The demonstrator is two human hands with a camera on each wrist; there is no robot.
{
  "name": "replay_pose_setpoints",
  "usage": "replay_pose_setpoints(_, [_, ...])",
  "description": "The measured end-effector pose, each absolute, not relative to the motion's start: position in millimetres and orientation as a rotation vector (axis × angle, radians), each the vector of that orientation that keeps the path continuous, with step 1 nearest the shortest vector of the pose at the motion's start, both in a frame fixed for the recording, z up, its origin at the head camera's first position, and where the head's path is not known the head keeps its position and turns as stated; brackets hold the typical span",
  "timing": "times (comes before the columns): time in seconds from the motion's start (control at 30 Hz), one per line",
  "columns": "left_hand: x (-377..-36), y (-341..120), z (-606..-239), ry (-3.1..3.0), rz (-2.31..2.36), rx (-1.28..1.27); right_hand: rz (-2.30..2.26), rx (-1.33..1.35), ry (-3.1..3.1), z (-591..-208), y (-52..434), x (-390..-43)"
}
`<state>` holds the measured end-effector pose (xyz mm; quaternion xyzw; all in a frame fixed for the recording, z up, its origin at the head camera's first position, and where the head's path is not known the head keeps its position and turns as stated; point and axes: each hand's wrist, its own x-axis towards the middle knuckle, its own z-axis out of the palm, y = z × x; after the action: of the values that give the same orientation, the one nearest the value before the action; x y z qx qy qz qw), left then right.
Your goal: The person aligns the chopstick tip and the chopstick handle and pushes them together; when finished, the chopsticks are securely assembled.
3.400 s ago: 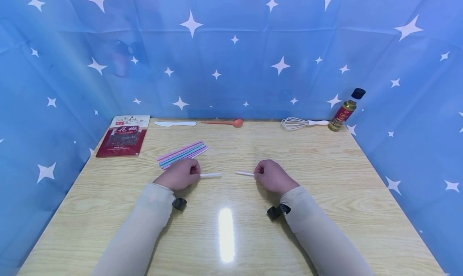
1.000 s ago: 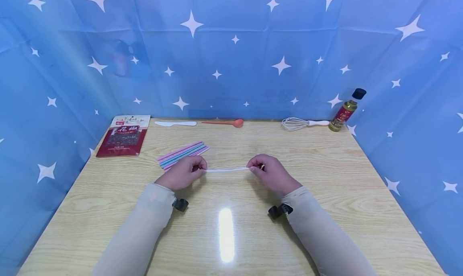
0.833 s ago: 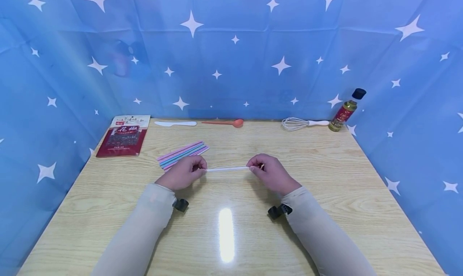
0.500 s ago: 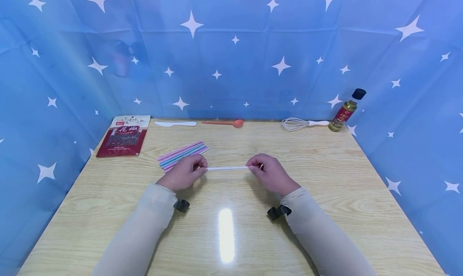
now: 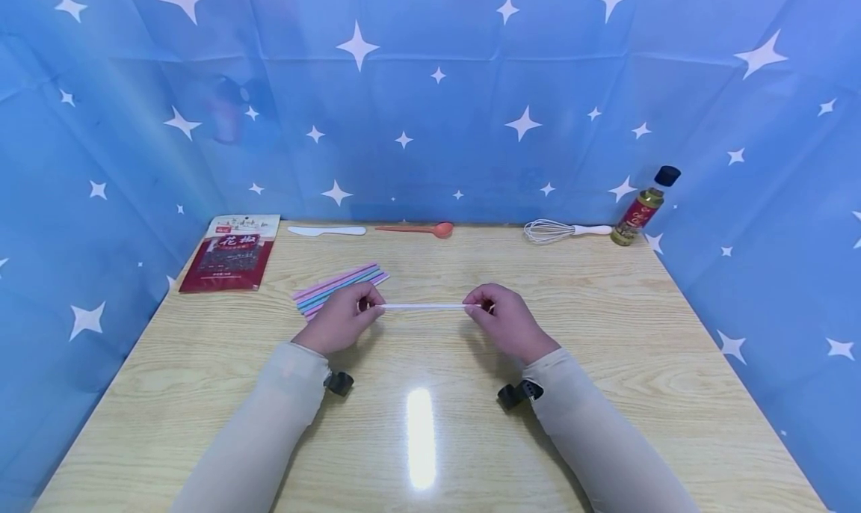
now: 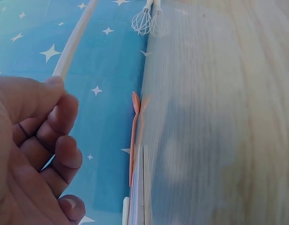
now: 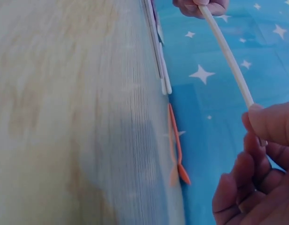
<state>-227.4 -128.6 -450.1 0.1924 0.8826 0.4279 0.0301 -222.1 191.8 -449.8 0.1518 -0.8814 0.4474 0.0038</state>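
both straw (image 5: pixel 424 306) ends, head view only

Bright overhead light glares on the table (image 5: pixel 421 438); wrist views blurred.

We take the white straw (image 5: pixel 424 306) as our mark: our left hand (image 5: pixel 341 320) and right hand (image 5: pixel 506 322) pinch its ends above the table (image 5: pixel 673 363). Toward us from the straw the wood lies bare. Just left of it the bundle of coloured straws (image 5: pixel 339 285) blocks the way. Beyond it is open wood, up to the knife (image 5: pixel 326 230), spoon (image 5: pixel 417 229), whisk (image 5: pixel 565 230) and bottle (image 5: pixel 644 205) along the curtain (image 5: pixel 430 124).
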Motion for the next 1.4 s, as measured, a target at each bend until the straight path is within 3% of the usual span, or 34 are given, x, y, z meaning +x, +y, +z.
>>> replay_pose_setpoints(0.53, [-228.2, -130.2, -450.9, 2.684, 1.345, 0.636, 1.416, 0.562, -2.697, -453.5, 191.0, -221.2])
replay_pose_setpoints(1.4, [-243.4, -195.0, -450.9, 2.88, 0.689, 0.172, 1.531, 0.422, -2.703, -455.7, 192.0, -225.5])
